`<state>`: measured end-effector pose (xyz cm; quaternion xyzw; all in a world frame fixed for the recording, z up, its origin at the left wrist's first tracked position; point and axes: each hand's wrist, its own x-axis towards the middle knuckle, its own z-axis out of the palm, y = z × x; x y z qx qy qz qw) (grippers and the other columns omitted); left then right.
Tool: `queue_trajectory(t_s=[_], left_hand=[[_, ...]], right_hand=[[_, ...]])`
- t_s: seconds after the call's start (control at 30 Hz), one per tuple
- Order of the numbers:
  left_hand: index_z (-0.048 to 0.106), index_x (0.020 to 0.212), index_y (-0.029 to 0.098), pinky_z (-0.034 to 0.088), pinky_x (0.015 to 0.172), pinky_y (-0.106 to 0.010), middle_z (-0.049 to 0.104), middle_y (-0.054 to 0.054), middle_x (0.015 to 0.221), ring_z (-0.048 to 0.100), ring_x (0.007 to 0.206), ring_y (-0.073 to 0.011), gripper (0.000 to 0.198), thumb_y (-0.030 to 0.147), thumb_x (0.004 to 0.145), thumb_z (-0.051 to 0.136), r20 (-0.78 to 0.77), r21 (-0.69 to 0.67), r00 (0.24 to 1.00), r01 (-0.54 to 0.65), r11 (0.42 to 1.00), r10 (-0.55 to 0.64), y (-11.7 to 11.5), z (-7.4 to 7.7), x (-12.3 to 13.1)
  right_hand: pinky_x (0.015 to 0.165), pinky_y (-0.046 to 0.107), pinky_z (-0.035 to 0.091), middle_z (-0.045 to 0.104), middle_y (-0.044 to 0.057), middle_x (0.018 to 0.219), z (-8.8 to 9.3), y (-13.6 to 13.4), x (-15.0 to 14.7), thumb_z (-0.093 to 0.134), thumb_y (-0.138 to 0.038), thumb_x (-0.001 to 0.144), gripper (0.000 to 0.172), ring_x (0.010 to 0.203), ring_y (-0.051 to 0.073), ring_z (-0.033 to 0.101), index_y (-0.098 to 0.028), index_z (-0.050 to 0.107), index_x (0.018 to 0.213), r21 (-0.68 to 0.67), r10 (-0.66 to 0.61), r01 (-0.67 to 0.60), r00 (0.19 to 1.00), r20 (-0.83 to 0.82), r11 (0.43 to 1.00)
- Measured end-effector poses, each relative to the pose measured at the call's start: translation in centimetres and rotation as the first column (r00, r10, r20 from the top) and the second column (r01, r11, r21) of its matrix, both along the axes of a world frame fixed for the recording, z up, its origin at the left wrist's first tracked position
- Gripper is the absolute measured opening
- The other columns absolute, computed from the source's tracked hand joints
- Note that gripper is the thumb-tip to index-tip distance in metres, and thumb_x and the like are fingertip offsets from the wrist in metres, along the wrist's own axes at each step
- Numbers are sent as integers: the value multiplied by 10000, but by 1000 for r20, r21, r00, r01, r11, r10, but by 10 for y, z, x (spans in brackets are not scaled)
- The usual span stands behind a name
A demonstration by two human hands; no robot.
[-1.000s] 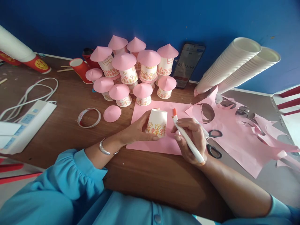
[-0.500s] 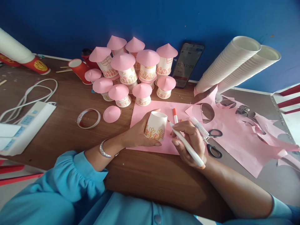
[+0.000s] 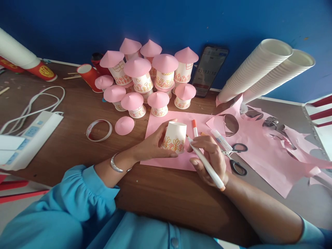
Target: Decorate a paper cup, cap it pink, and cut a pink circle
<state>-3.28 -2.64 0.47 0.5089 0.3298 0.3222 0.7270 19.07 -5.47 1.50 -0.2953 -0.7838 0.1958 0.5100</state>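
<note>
Nearest, above the wooden counter [image 3: 160, 193], the right hand [image 3: 214, 160] has its fingers closed on a white felt-tip pen [image 3: 207, 164]. Its tip is at the cup's right side; whether it touches cannot be told. The left hand [image 3: 151, 145] is wrapped round one paper cup [image 3: 176, 133], tilted over a pink paper sheet [image 3: 157, 121]. Orange, yellow and red plants ring the cup's lower part, and the upper part facing the camera is plain, so drawing the border looks to be the step in hand. The next stroke calls for a steady cup and light pen pressure.

Just beyond the right hand lie one orange-ended pen [image 3: 194, 128], one printed white tube [image 3: 221, 139] and one pair of scissors [image 3: 240, 147], with a cut-up pink sheet [image 3: 261, 162] to the right. On the left are one tape roll [image 3: 110, 130] and one loose pink cone [image 3: 124, 125].

Farther back, eleven cone-roofed cups [image 3: 142, 83] show plainly, with more partly hidden among them. Last, near the blue wall [image 3: 166, 17], come one phone [image 3: 210, 71] and two leaning cup stacks [image 3: 255, 69] on the right.
</note>
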Motion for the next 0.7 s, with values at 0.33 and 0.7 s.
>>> queue_trajectory(t_s=[0.33,0.7], left_hand=[[427,1534,317,467,1113,-498,626,-118,1422,615,1296,-307,881,238,772,863,227,-177,973,78,981,-36,0,1,-4],[402,1560,357,508,1028,-466,667,-94,1320,651,1199,-302,1013,237,697,919,147,-70,984,113,991,-102,1,2,1]], right_hand=[[737,377,548,646,68,917,-1,2,1,520,-340,1054,283,849,232,623,-232,569,1311,82,-31,27,998,50,996],[762,389,579,649,72,955,-5,-4,-3,527,-307,1040,292,928,254,673,-241,549,1323,73,-24,17,995,94,997]])
